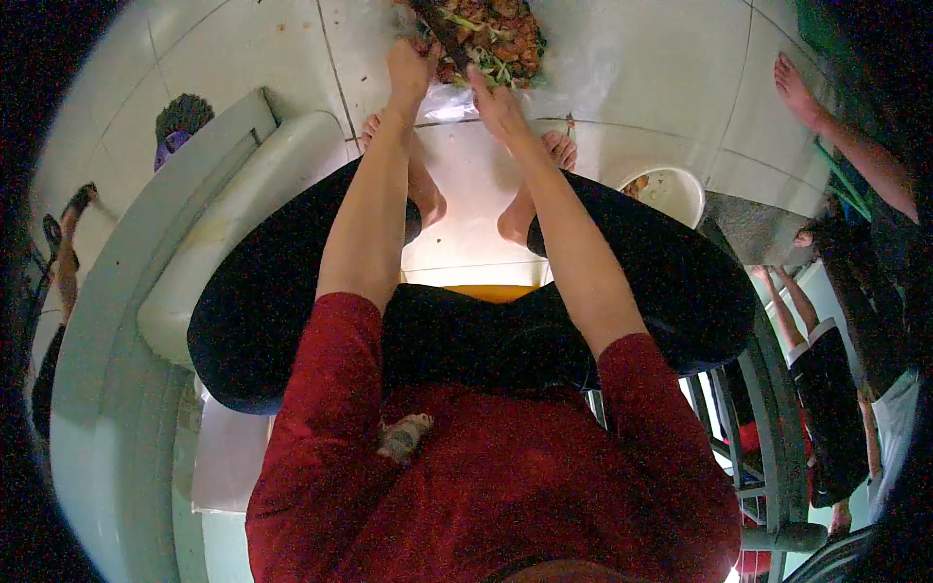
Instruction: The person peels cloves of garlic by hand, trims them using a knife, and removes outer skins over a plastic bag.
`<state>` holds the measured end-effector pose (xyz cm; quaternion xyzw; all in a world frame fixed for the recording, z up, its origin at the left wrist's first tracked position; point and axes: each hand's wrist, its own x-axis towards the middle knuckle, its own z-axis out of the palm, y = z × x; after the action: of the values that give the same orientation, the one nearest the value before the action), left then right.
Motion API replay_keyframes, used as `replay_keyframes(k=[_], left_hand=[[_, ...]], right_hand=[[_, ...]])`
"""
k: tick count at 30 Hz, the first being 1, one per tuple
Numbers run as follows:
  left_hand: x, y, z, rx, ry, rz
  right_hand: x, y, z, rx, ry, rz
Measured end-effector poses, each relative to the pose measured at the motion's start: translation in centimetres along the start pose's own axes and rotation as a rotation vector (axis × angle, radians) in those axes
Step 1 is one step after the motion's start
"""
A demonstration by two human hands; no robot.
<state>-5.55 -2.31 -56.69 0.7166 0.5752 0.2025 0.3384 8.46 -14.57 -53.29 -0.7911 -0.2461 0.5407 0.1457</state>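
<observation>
A heap of food (501, 44), reddish-brown pieces mixed with pale green strips, lies on a clear plastic sheet (573, 73) on the tiled floor. My right hand (498, 109) is closed around the near end of a long dark knife (445, 37), which slants up and left across the heap. Its far end is cut off by the frame's top edge. At the heap's left side my left hand (410, 73) is closed, fingers curled; what it holds is hidden. Both forearms reach forward between my knees, above my bare feet (559, 149).
A white bowl (685, 199) with food bits stands right of my leg. Another person's foot (799, 92) is at upper right, with more people (821, 389) below. A pale green curved rim (107, 321) and a dark bristly item (185, 117) lie left.
</observation>
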Motion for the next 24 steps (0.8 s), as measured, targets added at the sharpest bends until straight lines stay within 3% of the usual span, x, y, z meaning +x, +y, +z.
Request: replay_keyframes(k=[1, 4, 7, 10, 13, 14, 17, 18, 20, 23, 24], left_hand=[[0.1, 0.1, -0.1, 0.001, 0.002, 0.003], [0.2, 0.1, -0.3, -0.108, -0.082, -0.099], [0.6, -0.3, 0.0, -0.143, 0.027, 0.037], [0.3, -0.1, -0.3, -0.051, -0.057, -0.101], [0.3, 0.0, -0.3, 0.039, -0.001, -0.099], [0.5, -0.2, 0.1, 0.030, -0.011, -0.097], [0.4, -0.1, -0.5, -0.004, -0.066, -0.140], [0.5, 0.0, -0.5, -0.037, -0.103, -0.186], [0.1, -1.6, 0.3, -0.080, -0.075, -0.159], [0.0, 0.7, -0.9, -0.120, -0.049, -0.146], [0.4, 1.7, -1.4, -0.103, -0.052, -0.162]], right_hand=[[0.1, 0.2, 0.1, 0.001, 0.001, -0.003], [-0.3, 0.8, 0.8, 0.012, 0.071, -0.281], [-1.9, 2.3, 2.1, 0.071, 0.162, -0.108], [-2.8, 4.3, 2.0, 0.106, 0.041, -0.196], [-1.0, 3.8, 2.4, 0.084, 0.133, -0.214], [0.2, 3.2, 2.2, -0.039, 0.062, -0.330], [0.7, 1.9, 2.1, -0.228, 0.008, -0.406], [-0.4, -0.6, 0.6, -0.066, -0.086, -0.199], [-2.5, -2.2, 0.0, 0.096, -0.165, 0.013], [-4.9, -2.6, -0.3, 0.083, 0.113, -0.231], [-6.1, -3.2, -1.0, 0.062, 0.166, -0.205]])
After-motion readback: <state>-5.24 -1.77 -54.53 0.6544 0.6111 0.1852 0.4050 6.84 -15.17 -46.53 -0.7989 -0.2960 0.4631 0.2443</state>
